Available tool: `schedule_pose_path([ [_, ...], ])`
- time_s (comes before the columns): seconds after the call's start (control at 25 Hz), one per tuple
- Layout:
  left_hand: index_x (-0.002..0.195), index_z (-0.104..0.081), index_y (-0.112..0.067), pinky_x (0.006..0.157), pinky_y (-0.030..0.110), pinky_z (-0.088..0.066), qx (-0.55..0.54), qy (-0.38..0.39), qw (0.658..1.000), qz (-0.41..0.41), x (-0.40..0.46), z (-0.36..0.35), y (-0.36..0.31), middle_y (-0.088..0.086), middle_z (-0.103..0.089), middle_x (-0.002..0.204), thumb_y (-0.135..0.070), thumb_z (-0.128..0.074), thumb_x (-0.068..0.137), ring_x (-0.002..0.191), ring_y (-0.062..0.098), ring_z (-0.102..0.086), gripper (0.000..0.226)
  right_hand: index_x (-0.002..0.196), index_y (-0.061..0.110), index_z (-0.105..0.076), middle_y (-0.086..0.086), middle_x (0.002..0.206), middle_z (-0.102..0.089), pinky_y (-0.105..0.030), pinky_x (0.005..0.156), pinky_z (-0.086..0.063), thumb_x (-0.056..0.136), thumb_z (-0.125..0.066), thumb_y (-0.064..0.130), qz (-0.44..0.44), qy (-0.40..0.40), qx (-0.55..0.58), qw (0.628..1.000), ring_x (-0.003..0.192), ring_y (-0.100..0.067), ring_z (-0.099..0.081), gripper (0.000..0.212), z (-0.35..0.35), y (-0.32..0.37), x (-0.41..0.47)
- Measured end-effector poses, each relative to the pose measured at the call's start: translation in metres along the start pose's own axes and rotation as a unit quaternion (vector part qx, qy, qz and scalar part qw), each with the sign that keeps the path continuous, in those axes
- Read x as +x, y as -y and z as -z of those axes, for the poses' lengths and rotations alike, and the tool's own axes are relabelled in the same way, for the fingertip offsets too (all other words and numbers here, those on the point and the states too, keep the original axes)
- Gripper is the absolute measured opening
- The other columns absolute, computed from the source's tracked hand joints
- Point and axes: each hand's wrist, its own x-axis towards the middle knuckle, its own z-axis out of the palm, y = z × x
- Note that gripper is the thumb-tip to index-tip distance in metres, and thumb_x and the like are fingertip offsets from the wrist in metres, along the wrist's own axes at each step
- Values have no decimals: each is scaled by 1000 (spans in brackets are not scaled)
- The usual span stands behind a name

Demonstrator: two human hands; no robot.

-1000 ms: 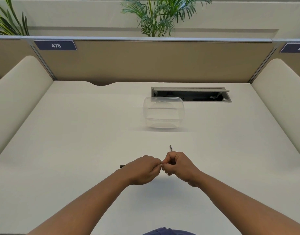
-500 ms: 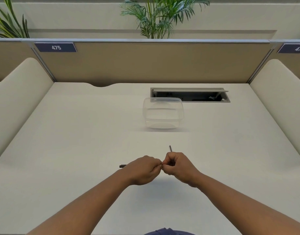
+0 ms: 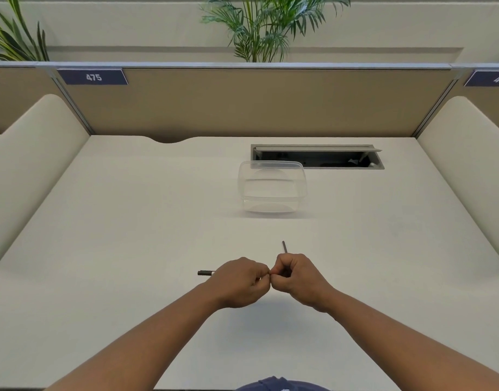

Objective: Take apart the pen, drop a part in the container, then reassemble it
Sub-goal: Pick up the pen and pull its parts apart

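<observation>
A: Item one, the hands?
B: Left hand (image 3: 240,282) and right hand (image 3: 296,277), both curled into loose fists, knuckles meeting just above the tabletop (image 3: 101,249), near the front middle.

A: Item two, the pen?
B: Pen (image 3: 206,273), dark, held across both fists. One end sticks out to the left of the left hand, lying level. A thin dark rod (image 3: 284,246) rises from the top of the right hand, tilted slightly left. The middle is hidden inside the fingers, so whether the parts are joined or apart cannot be told.

A: Grip?
B: Each hand closed around its own portion of the pen, fingertips pinching where the two fists touch.

A: Item three, the container?
B: Container (image 3: 271,187), clear plastic, rounded corners, open top, nothing visible in it. Stands on the tabletop well beyond the hands, just in front of the cable hatch (image 3: 317,156).

A: Surroundings?
B: Tan partition (image 3: 256,103) behind, label 475 (image 3: 93,77) at its upper left, a palm plant (image 3: 259,26) above it.
</observation>
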Motion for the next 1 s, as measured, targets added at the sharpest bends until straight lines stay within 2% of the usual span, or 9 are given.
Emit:
schedule_pose_path([
  [0.16,66,-42,-16,47,28,-28,34,-33,999,7,3,-5,2,2,-50,55,-43,-38,83,49,15,-37,32,71,11,-62,9,65,-65,-20,59,-44,72,-67,16,5,13,17,1000,60,-5,-53,7,0,-2,1],
  [0.28,67,-44,-23,46,27,-26,46,-37,998,12,3,-7,2,-2,-48,51,-47,-38,83,47,13,-40,29,71,9,-62,8,66,-64,-19,60,-44,71,-67,16,10,26,23,999,61,-6,-52,8,3,-3,0],
  [0.44,65,-39,-28,48,29,-25,67,-27,997,0,3,-5,1,-4,-45,51,-46,-33,88,48,11,-41,30,70,12,-62,9,65,-64,-20,60,-44,70,-66,17,12,24,24,999,60,-6,-52,6,6,0,1],
  [0.56,69,-33,-29,49,30,-24,79,-18,996,-25,3,-2,3,-5,-43,57,-41,-32,96,53,8,-39,29,71,19,-65,11,65,-65,-19,60,-45,76,-67,13,6,27,43,999,61,-6,-54,9,8,2,2],
  [0.72,81,-44,-32,53,31,-31,58,-6,997,-45,3,1,5,-9,-48,68,-36,-32,101,63,10,-45,24,81,13,-69,-2,77,-74,-25,64,-54,85,-69,15,-29,15,102,994,69,-13,-65,5,8,2,2],
  [0.84,94,-54,-27,60,35,-38,44,-10,998,-51,2,-1,8,-10,-55,77,-36,-35,105,73,15,-51,23,85,9,-70,-3,78,-75,-25,65,-56,90,-71,14,-40,15,107,993,70,-14,-66,7,8,0,1],
  [0.92,110,-53,-26,65,37,-45,34,-18,999,-39,0,-3,10,-8,-61,86,-39,-36,106,80,18,-55,22,84,10,-70,-1,77,-73,-24,66,-56,90,-72,10,-36,14,101,994,70,-13,-65,6,8,0,1],
  [1.0,115,-48,-26,67,39,-47,18,-22,999,-30,-1,-5,10,-8,-59,86,-40,-38,106,81,22,-56,20,85,12,-70,2,77,-73,-24,69,-57,90,-72,7,-26,12,93,995,72,-12,-65,7,7,0,1],
])
